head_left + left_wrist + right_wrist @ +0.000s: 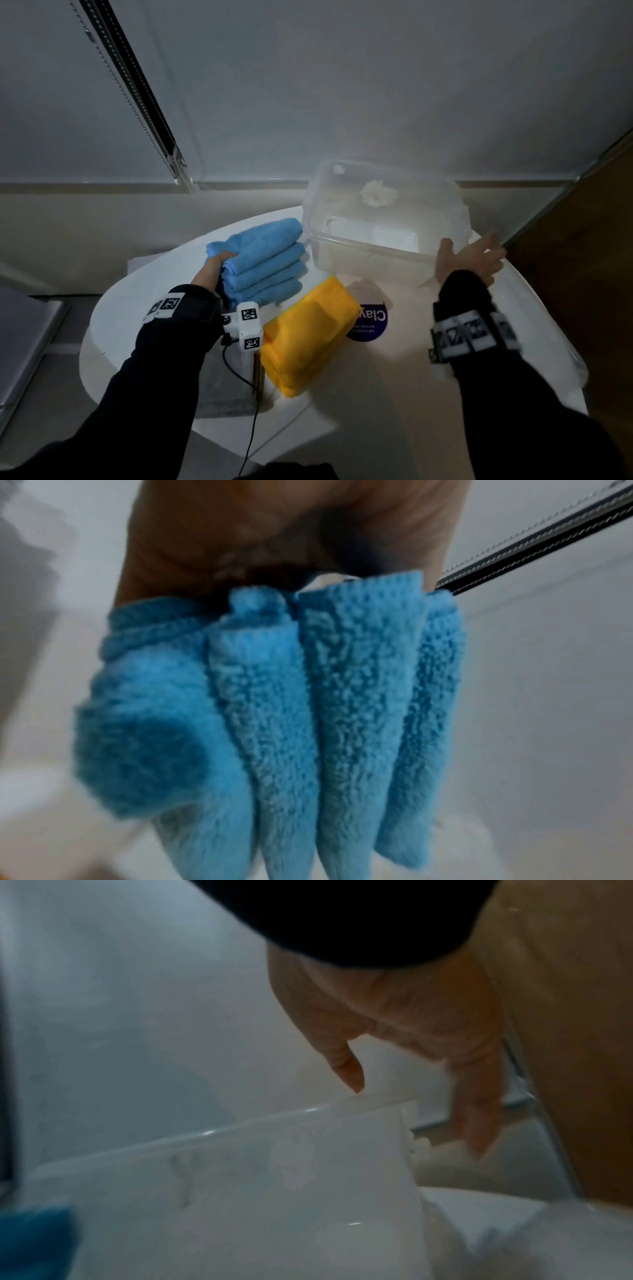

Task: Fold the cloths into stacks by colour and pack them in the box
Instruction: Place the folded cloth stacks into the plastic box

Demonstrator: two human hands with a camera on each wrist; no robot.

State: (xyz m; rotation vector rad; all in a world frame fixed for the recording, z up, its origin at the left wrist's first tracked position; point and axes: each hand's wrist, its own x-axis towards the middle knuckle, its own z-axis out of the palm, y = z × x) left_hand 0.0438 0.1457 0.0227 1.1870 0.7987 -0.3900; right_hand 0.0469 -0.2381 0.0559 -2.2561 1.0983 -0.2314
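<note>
Left hand [214, 270] grasps the blue cloth stack [263, 260]; right hand [469, 258] spread at the clear box [342, 246] corner.
Right thumb meets the box rim; stack sits left of the box, and a round sticker [373, 322] reads "Clay".

My folded blue stack [263, 257] stands beside the clear empty box [380, 222]; yellow stack [308, 335] lies nearer me.

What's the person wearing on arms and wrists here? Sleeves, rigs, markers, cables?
Both arms are in dark long sleeves reaching the wrists; the hands are bare. The left wrist carries a white boxy camera mount with black-and-white square fiducial tags, plus more tags on a white band, and a black cable trailing down. The right wrist wears a similar white tagged band, blurred, held by dark straps.
</note>
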